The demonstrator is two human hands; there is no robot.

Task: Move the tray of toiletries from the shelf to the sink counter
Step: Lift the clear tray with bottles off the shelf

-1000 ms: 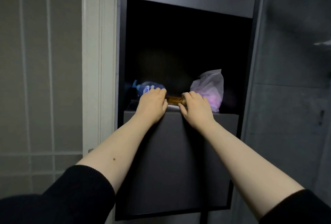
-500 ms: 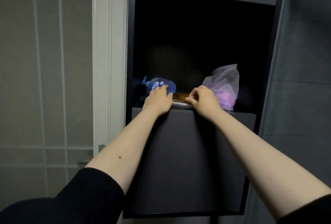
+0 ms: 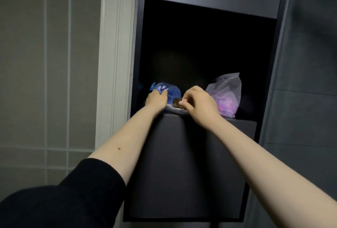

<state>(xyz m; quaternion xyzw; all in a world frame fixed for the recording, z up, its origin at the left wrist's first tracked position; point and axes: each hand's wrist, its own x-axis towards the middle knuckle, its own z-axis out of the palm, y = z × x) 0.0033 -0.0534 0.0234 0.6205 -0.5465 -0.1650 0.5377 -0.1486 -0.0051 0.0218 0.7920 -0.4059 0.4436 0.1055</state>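
The tray (image 3: 174, 109) shows only as a pale ribbed rim at the front edge of the dark shelf niche (image 3: 246, 123). On it lie a blue bottle (image 3: 172, 90) on its side and a small amber item (image 3: 176, 102). My left hand (image 3: 156, 99) curls over the tray's left end, its fingertips against the blue bottle. My right hand (image 3: 199, 103) grips the tray's right end, fingers bent by the amber item. The rest of the tray is hidden by my hands.
A clear plastic bag with pink contents (image 3: 227, 96) stands on the shelf just right of my right hand. Below the niche is a dark cabinet front (image 3: 182, 173). A white door frame (image 3: 116, 54) and a tiled wall lie to the left, and a grey wall to the right.
My hands have moved slightly apart along the tray's front. The tray's pale rim now shows at the shelf edge. My right fingers have curled tighter.
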